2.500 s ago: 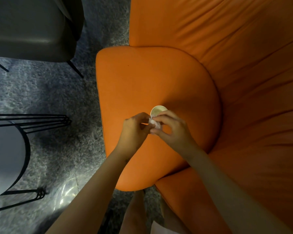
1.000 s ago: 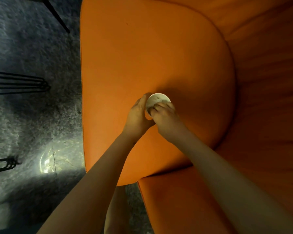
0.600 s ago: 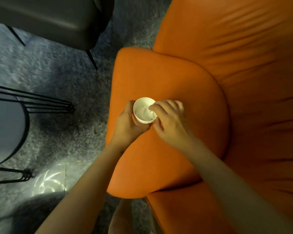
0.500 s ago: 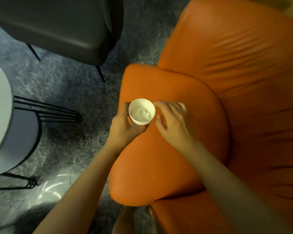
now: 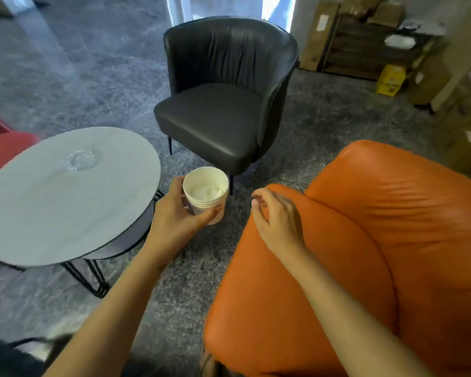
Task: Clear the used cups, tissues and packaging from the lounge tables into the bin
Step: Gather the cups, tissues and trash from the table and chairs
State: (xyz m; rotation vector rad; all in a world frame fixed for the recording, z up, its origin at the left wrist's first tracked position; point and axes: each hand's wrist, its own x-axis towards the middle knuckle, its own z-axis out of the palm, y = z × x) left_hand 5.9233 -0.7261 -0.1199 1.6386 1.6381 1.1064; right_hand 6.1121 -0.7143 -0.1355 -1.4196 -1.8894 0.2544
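My left hand (image 5: 174, 213) grips a stack of white paper cups (image 5: 206, 194) from the side, upright, held above the carpet between the round table and the orange chair. White crumpled tissue (image 5: 206, 190) fills the top cup. My right hand (image 5: 276, 219) hovers over the orange chair's seat, a short way right of the cups, fingers loosely curled and holding nothing.
A round grey table (image 5: 65, 197) on black wire legs stands at the left, with a clear glass dish (image 5: 82, 159) on it. A black leather armchair (image 5: 223, 104) faces me. The orange armchair (image 5: 365, 240) fills the right. Cardboard boxes (image 5: 392, 44) line the far right wall.
My left hand lifted the cups off the orange seat and moved them left. My right hand let go of the tissue in the cup. My head rose, bringing the room into view.
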